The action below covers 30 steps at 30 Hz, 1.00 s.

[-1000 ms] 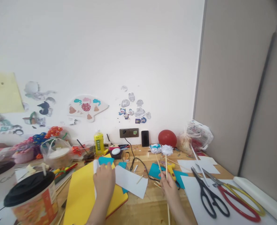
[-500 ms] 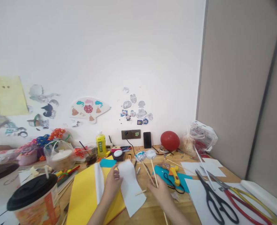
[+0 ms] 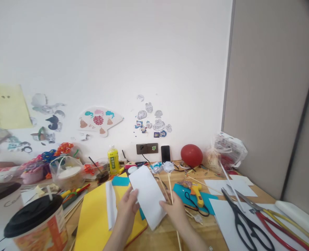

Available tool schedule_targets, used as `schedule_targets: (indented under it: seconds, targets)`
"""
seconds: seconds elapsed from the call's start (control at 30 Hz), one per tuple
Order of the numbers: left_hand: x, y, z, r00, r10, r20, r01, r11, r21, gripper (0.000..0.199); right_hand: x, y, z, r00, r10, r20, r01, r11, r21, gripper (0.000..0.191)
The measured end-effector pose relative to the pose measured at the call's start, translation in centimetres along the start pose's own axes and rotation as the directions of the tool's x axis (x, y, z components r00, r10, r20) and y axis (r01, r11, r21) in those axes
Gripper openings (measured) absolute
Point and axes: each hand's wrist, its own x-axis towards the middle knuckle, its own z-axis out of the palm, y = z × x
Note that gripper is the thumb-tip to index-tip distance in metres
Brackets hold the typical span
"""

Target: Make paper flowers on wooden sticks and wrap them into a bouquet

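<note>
A blank sheet of white paper [image 3: 147,195] is held up at a tilt in front of me. My left hand [image 3: 126,211] pinches its left edge between thumb and fingers. My right hand [image 3: 176,211] grips thin wooden sticks [image 3: 170,183], and its thumb touches the paper's right edge. Two sticks rise from that hand. One is topped by a white crumpled-paper ball [image 3: 168,166], the other by a blue-and-white one [image 3: 156,167]. Under my left forearm lies yellow paper [image 3: 91,212] with a folded white strip [image 3: 110,205] on it.
To the right are a yellow glue gun [image 3: 197,193] on blue paper, black-handled scissors [image 3: 248,223] and red-and-yellow-handled scissors [image 3: 277,223]. A lidded cup [image 3: 36,223] stands at front left. Along the wall are a yellow bottle [image 3: 113,160], a phone [image 3: 165,154] and a red balloon [image 3: 191,155].
The paper has been lifted and turned, and now leans more to the left. My right hand has moved in to touch its edge, sticks still in grip. A short stick no longer shows over the paper.
</note>
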Motion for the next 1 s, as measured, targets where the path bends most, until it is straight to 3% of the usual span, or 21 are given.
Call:
schedule_targets:
  seconds: [0.1, 0.23, 0.33, 0.43, 0.6, 0.77, 0.9, 1.0]
  targets:
    - [-0.1, -1.1, 0.3, 0.999, -0.020, 0.032, 0.011, 0.968, 0.252, 0.040, -0.3, -0.3, -0.5, 1.000, 0.017, 0.018, -0.016, 0.998, -0.062, 0.029]
    - [-0.7, -1.2, 0.6, 0.998, 0.064, 0.020, -0.067, 0.941, 0.332, 0.042, -0.6, -0.3, -1.0, 1.000, 0.013, 0.009, -0.011, 0.979, -0.201, 0.030]
    - [-1.4, -0.7, 1.0, 0.991, -0.104, 0.080, 0.085, 0.974, 0.211, 0.043, -0.7, -0.4, -1.0, 1.000, -0.004, -0.001, 0.003, 0.978, -0.207, 0.029]
    - [-1.7, -1.5, 1.4, 0.940, -0.277, 0.199, 0.268, 0.961, 0.069, 0.040, -0.8, -0.8, -0.9, 1.000, -0.020, -0.022, 0.016, 0.984, -0.176, 0.026]
    - [-1.3, -4.5, 1.9, 0.964, -0.256, 0.068, 0.241, 0.953, 0.184, 0.032, -1.1, -1.3, -0.8, 1.000, -0.018, -0.013, 0.016, 0.996, -0.089, 0.024]
    - [-1.8, -4.4, 2.1, 0.986, -0.160, 0.039, 0.146, 0.961, 0.233, 0.030, -1.6, -1.7, -0.7, 0.997, 0.077, 0.025, -0.079, 0.993, 0.089, 0.047]
    - [-2.4, -3.8, 2.4, 0.992, -0.117, 0.048, 0.102, 0.964, 0.244, 0.033, -2.8, -2.8, -0.6, 0.968, 0.175, 0.183, -0.234, 0.894, 0.382, 0.043]
    - [-2.7, -4.2, 2.7, 0.990, -0.100, 0.098, 0.077, 0.972, 0.220, 0.041, -3.4, -3.3, -0.5, 0.942, 0.167, 0.290, -0.293, 0.829, 0.476, 0.041]
